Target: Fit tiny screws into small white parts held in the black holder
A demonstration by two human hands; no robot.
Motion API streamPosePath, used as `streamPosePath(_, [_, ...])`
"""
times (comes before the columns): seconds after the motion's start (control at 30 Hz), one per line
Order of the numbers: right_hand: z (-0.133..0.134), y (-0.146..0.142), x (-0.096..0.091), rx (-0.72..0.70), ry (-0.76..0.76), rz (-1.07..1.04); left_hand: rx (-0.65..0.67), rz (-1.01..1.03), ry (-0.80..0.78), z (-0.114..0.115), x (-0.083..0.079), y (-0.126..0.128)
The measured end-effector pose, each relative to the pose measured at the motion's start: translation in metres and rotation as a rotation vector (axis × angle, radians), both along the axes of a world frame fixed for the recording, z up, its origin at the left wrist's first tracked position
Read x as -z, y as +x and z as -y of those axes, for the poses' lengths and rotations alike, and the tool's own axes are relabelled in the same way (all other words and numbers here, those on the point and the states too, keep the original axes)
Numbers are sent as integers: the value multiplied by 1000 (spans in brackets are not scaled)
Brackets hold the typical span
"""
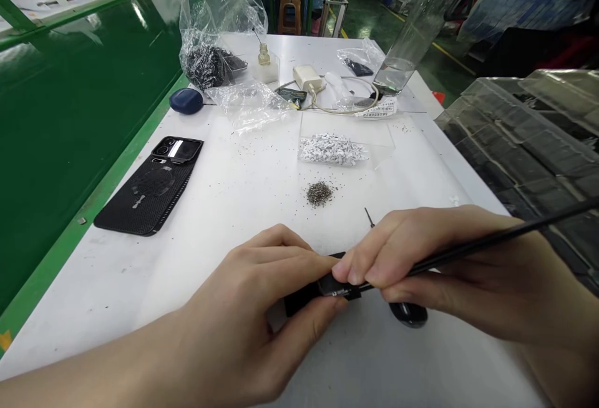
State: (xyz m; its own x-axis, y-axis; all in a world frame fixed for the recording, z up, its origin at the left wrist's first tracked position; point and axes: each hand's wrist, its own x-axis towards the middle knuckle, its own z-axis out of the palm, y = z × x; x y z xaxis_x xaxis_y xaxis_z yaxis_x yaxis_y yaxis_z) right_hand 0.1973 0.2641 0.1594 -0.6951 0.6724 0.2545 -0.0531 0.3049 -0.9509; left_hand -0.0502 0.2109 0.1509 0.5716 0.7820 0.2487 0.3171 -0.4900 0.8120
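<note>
My left hand [253, 314] is closed around a small black part [304, 299] held low over the white table [224, 208], thumb and fingers pinching its sides. My right hand [449, 271] is closed in a pinch on a thin black rod-like tool [491, 241] whose shaft runs off to the right; its tip meets the black part between my fingertips. A dark rounded piece [409, 314] lies on the table just under my right hand. A small pin [369, 218] lies right behind my fingers.
A pile of tiny grey bits [319, 193] and a clear tray of white pieces [333, 149] sit mid-table. A black phone [152, 184] lies left. Plastic bags [219, 34], a charger with cable [309, 78] and a blue case [186, 101] stand behind. Clear trays [528, 140] are stacked right.
</note>
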Motion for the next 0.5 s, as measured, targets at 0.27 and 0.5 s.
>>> streamPosePath(0.27, [0,-1,2,12,-48,-31,3,-26,-8,-1,1,0])
streamPosePath(0.5, [0,-3,1,24,-89,-35,-13,-13,-10,0,0,-2])
